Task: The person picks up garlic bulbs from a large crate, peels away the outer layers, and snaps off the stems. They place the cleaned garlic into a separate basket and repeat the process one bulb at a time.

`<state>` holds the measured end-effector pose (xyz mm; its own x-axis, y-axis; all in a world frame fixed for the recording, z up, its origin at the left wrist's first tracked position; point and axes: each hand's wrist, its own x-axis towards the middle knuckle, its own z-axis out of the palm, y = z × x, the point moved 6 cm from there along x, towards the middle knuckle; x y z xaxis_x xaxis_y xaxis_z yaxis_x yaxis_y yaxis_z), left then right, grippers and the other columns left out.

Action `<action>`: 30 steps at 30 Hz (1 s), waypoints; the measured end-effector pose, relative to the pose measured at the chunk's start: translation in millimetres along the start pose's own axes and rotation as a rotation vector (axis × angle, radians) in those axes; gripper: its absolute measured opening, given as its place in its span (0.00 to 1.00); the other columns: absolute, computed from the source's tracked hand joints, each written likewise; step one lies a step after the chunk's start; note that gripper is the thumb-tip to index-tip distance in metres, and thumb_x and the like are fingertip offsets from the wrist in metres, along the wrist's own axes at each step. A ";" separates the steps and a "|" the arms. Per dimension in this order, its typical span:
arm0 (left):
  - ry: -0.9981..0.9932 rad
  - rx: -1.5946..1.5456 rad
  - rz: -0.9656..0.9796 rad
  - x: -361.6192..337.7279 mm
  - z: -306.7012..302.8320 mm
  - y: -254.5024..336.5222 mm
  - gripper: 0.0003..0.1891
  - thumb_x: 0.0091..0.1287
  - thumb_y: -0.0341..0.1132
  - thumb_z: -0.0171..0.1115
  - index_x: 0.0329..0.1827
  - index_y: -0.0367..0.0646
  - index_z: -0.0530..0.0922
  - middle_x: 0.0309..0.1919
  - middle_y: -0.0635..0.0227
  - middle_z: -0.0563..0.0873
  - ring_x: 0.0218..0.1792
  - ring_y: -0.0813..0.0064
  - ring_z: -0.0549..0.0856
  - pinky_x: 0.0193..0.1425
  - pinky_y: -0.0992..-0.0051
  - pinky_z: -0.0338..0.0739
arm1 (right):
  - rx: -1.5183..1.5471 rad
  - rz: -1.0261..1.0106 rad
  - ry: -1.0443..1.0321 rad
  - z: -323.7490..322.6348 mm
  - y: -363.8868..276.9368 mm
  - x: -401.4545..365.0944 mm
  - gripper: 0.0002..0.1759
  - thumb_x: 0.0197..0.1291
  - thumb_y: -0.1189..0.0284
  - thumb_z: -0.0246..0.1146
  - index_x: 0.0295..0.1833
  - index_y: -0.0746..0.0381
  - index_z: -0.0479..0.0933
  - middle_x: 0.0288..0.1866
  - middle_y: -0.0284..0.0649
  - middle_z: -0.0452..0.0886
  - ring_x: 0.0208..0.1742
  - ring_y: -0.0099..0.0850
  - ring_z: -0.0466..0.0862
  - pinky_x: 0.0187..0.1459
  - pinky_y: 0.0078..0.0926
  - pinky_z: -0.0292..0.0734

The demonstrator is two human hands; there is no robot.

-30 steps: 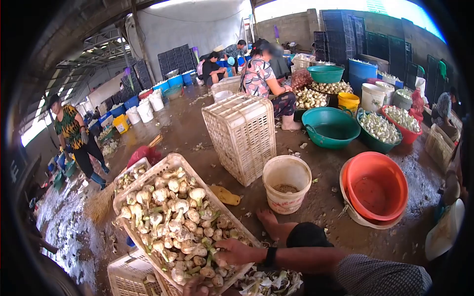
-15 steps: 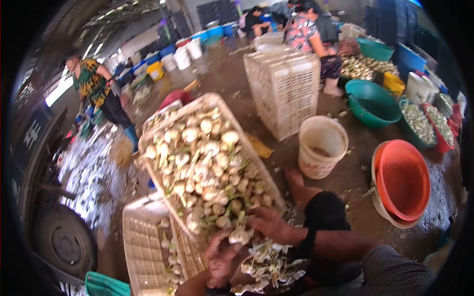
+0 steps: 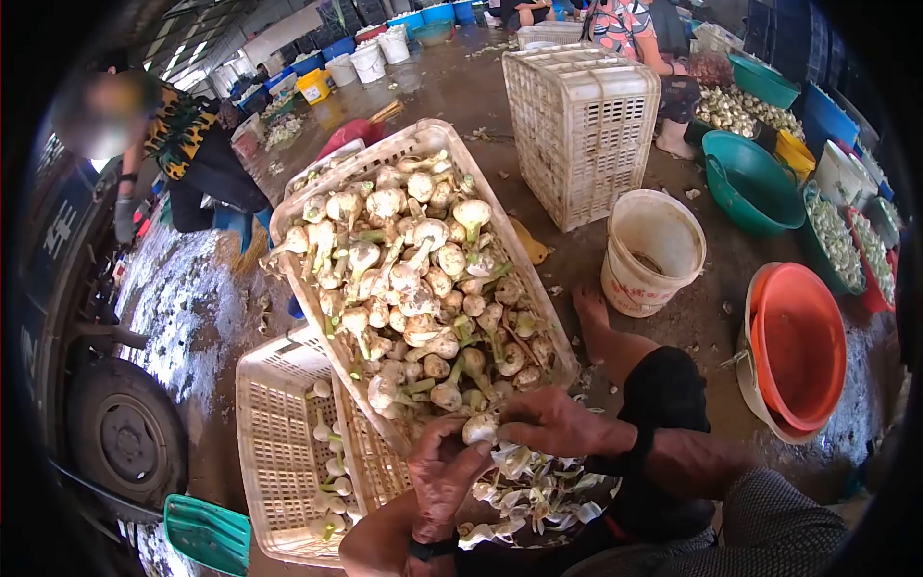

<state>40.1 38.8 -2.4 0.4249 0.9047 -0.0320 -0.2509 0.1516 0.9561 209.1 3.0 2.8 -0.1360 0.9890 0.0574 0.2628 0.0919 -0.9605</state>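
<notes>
The left hand [image 3: 444, 471] pinches one garlic bulb [image 3: 480, 429] in its fingers; the right hand's [image 3: 558, 423] bent fingers touch it, beside the full crate's [image 3: 567, 370] near edge.

The wearer's two hands [image 3: 447, 473] [image 3: 558, 423], one held bulb [image 3: 480, 428] and one wheel [image 3: 127, 439] show.

The blurred head of the standing person in a green-and-orange patterned top [image 3: 183, 130] shows no detail. The person in a pink-and-grey patterned top [image 3: 620, 29] is cut off above the shoulders by the upper edge. The soil-streaked white plastic crate of bulbs [image 3: 437, 137] conceals part of the lower slatted crate [image 3: 252, 423]. The lettering on the white plastic bucket [image 3: 620, 274] is too small to read. Dark vignetting hides the corners.
</notes>
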 end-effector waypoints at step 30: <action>-0.229 -0.563 0.023 -0.6 -6.5 21.6 0.21 0.57 0.28 0.71 0.55 0.40 0.80 0.53 0.51 0.84 0.54 0.56 0.84 0.61 0.49 0.79 | -0.672 0.060 -0.167 21.7 38.6 -21.8 0.12 0.53 0.64 0.61 0.36 0.61 0.80 0.25 0.50 0.79 0.30 0.52 0.82 0.33 0.46 0.77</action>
<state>28.8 44.2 16.4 0.5746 0.8110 0.1101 -0.6571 0.3769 0.6528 201.5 -17.5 -41.4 -0.2338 0.9686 -0.0847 0.8015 0.1427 -0.5807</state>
